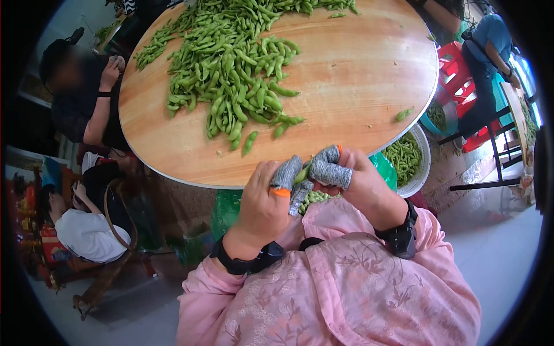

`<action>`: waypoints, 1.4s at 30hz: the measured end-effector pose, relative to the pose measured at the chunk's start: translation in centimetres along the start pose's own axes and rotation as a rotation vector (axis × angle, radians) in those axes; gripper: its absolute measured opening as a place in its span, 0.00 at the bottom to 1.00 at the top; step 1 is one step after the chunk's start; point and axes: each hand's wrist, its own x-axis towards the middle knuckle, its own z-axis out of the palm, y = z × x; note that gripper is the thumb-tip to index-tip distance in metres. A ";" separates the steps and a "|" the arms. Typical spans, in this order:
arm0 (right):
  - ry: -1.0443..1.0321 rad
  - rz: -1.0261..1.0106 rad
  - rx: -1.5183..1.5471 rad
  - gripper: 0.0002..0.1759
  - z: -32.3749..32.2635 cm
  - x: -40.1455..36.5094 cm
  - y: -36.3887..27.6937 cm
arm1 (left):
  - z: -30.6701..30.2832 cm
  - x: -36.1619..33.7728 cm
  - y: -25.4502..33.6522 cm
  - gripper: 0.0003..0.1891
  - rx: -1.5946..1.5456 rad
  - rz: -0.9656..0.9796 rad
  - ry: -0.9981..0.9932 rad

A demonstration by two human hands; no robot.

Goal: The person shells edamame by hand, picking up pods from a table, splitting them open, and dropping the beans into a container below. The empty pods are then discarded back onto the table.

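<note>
Between my two hands is a green soybean pod, pinched at both ends just past the table's near edge. My left hand has grey knitted finger covers with an orange band and closes on the pod's left end. My right hand, in similar grey covers, grips the other end; part of the pod is hidden by the fingers. Below them, shelled beans lie in a container whose rim I cannot make out. A big heap of soybean pods covers the far left of the round wooden table.
Single pods lie near the heap and another pod near the right edge. A white basket of pods stands at the lower right, beside red stools. One person sits at left; another person sits farther down.
</note>
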 end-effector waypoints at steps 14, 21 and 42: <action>-0.049 -0.055 -0.066 0.12 0.0 -0.1 -0.3 | -0.4 0.0 -0.4 0.14 0.128 -0.018 -0.119; -0.064 -0.036 -0.014 0.10 0.0 0.0 0.1 | 0.0 0.2 -0.1 0.09 0.039 -0.019 -0.057; -0.170 -0.113 -0.016 0.10 -0.2 -0.2 -0.6 | 0.3 -0.4 0.9 0.04 -0.773 -0.596 -0.030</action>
